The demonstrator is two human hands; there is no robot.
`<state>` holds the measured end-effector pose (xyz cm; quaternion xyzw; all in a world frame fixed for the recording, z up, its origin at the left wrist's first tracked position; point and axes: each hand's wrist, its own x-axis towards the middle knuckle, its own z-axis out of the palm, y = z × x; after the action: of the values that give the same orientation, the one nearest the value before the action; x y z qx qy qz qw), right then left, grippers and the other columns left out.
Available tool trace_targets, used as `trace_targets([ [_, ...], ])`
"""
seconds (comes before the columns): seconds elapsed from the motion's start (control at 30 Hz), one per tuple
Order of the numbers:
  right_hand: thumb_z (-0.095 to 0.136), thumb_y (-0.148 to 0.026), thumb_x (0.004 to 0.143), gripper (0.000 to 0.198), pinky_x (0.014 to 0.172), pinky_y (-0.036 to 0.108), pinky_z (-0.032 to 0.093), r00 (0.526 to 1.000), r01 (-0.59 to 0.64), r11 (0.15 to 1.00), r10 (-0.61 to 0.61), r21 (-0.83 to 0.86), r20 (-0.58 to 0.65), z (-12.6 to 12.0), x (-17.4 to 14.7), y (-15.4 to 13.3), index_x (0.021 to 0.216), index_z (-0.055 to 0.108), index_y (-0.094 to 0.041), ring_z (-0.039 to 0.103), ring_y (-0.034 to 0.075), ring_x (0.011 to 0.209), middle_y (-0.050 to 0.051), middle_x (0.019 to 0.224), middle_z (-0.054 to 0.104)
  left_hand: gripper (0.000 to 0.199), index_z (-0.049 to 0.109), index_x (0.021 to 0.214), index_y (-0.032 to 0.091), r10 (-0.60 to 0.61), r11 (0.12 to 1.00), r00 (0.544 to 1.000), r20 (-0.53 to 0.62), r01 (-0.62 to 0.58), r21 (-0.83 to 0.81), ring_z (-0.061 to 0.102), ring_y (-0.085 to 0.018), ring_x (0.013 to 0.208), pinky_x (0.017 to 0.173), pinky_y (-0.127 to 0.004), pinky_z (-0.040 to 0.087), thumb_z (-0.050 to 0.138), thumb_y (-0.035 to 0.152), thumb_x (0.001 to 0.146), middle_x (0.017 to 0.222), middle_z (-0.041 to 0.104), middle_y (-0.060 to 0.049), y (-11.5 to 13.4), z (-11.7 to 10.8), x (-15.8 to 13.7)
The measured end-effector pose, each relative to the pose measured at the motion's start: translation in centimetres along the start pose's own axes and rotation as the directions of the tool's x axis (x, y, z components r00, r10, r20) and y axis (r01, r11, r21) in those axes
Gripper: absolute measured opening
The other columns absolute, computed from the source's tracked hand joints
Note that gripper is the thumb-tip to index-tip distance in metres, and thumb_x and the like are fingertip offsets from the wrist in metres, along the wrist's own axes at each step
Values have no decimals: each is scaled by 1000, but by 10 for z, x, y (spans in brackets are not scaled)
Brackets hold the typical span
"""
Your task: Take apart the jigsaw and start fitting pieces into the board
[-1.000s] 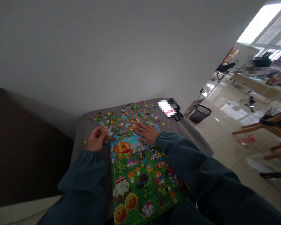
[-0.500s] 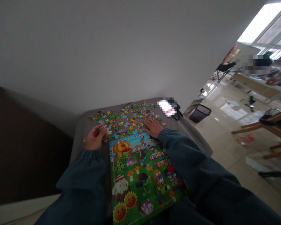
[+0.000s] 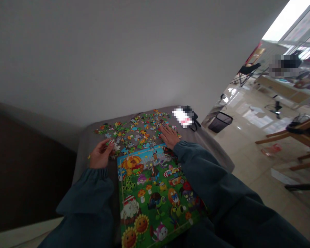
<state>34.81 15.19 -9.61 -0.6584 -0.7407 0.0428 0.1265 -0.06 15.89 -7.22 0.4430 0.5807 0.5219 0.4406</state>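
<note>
**Left hand pinching; right hand extended**

The left hand pinches a small red-and-white jigsaw piece near the left edge of the gray cloth-covered counter. The right hand is palm down, fingers extended, over loose multicolored jigsaw pieces spread toward the far edge. A rectangular green cartoon-printed puzzle board lies at the near edge.
</note>
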Motion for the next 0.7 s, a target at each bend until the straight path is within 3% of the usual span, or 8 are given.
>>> trace_targets([
  [0.2,37,-20,97,48,113,32,36,1000,-7,1000,7,7,18,-22,0,15,142,53,-12,52,18,131,11,142,58,51,68,103,19,-22,999,1000,0,22,-26,61,-9,57,56,-21,52,81,39,58,84,69,1,-2,-1,3],
  [0.43,51,-34,95,38,106,43,39,990,70,997,-64,-40,124,-34,-16,3,128,65,-21,48,28,124,8,132,62,38,69,99,21,2,1000,1000,31,-2,24,65,-13,65,59,-22,55,80,33,65,87,72,-1,-6,0,3],
  [0.7,50,-42,95,42,97,49,37,975,-33,987,67,-160,212,-50,-26,6,128,63,-20,41,35,123,15,137,53,25,70,97,21,-4,1000,1000,12,4,15,65,-13,66,61,-24,57,75,23,72,85,72,-2,-2,2,1],
])
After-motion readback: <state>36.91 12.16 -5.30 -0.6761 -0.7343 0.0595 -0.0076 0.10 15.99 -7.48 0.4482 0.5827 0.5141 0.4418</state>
